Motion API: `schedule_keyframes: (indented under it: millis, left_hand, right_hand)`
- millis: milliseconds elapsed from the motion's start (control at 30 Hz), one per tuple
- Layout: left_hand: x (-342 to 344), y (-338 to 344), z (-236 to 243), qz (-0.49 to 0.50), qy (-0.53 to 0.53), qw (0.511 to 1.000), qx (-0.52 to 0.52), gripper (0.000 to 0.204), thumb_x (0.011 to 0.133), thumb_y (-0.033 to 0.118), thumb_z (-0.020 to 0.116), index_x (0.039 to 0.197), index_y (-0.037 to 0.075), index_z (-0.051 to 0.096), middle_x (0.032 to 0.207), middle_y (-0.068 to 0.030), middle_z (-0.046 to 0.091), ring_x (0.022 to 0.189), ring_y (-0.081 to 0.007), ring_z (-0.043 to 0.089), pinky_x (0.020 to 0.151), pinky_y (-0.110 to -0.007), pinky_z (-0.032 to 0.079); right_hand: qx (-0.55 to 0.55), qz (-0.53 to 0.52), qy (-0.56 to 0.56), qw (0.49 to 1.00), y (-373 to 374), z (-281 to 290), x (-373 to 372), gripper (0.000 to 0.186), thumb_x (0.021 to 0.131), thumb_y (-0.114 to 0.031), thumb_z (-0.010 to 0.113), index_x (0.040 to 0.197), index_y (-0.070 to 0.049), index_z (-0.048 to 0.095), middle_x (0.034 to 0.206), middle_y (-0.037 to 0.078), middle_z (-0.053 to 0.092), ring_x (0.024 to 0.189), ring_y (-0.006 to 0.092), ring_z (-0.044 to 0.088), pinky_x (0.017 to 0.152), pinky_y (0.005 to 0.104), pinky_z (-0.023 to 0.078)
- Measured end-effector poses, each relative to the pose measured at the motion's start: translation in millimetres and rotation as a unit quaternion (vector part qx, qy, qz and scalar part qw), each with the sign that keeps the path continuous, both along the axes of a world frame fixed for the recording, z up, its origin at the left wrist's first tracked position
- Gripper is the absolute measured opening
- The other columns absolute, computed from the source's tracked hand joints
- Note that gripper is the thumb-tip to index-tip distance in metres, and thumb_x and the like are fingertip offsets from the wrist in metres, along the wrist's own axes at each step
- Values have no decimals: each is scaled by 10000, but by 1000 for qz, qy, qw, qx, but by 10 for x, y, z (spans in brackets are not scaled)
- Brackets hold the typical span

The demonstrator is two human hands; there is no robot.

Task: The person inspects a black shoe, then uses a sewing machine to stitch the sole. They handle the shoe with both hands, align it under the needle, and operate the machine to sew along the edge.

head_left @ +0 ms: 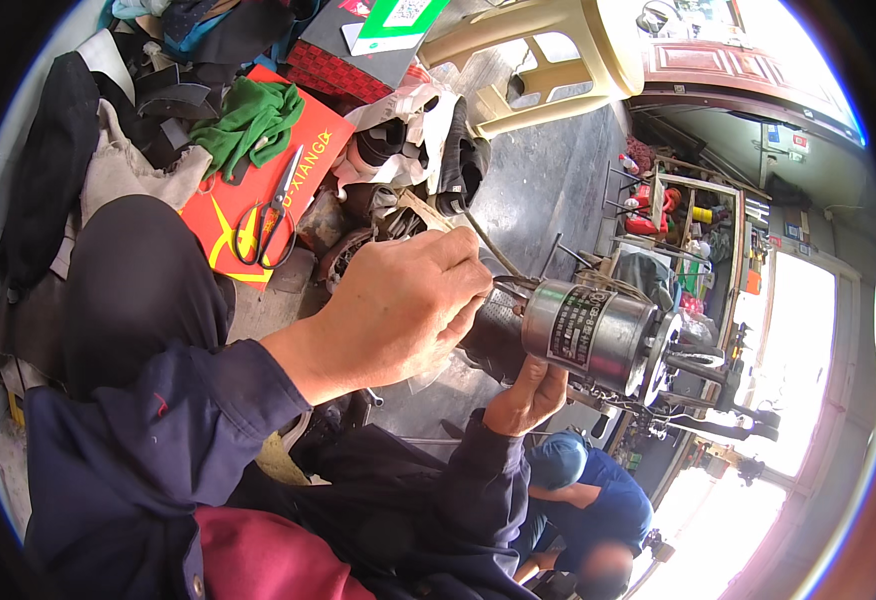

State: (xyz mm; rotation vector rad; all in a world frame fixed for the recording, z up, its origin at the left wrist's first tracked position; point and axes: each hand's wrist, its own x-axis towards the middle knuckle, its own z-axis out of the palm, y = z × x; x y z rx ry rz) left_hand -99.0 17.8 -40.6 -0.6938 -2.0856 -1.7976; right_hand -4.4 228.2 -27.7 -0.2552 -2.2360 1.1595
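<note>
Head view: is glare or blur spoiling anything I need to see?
In the head view, the opening at right is blown out to white; the metal cylinder has shiny highlights, but its dark label remains visible; a blurred patch covers part of the other person; the scissors look fairly sharp; fisheye distortion bends edges toward the dark rim.

Background: cluttered, strongly lit at right.
Grey floor (548, 170); beige stool (613, 50) at top; packed shelf (693, 183); pale wall (866, 330); white-bright openings (798, 340).
</note>
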Motion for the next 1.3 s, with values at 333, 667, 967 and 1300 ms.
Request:
schedule_keyframes:
  millis: [333,667,967,1300]
  left_hand:
    - [1,-3,10,1,6,1000,-12,140,808,23,764,896,57,661,880,-59,623,783,-277,678,644,-377,543]
    - [-1,-3,12,-4,8,1000,-15,132,809,33,768,891,57,667,879,-57,613,780,-277,673,639,-381,541]
    - [-4,17,0,-5,2,1000,-11,139,800,37,775,894,64,677,864,-54,602,786,-275,673,631,-385,542]
    - [-2,35,-21,0,1,1000,7,163,782,25,783,920,70,709,860,-54,618,782,-279,680,627,-380,544]
  right_hand:
    - [-15,12,4,1000,-21,7,-10,327,1053,-187,609,1257,53,698,1180,137,735,1060,196,682,975,353,533]
    - [-16,17,-9,1000,-108,82,-20,315,1055,-158,596,1264,56,693,1177,139,736,1052,184,677,972,344,524]
    - [-17,66,-67,995,-407,130,-109,278,984,5,654,1254,68,676,1164,143,733,1075,197,672,991,357,529]
    - [21,79,-82,993,-513,105,-287,219,972,23,650,1179,53,712,1134,130,738,1027,177,685,930,314,540]
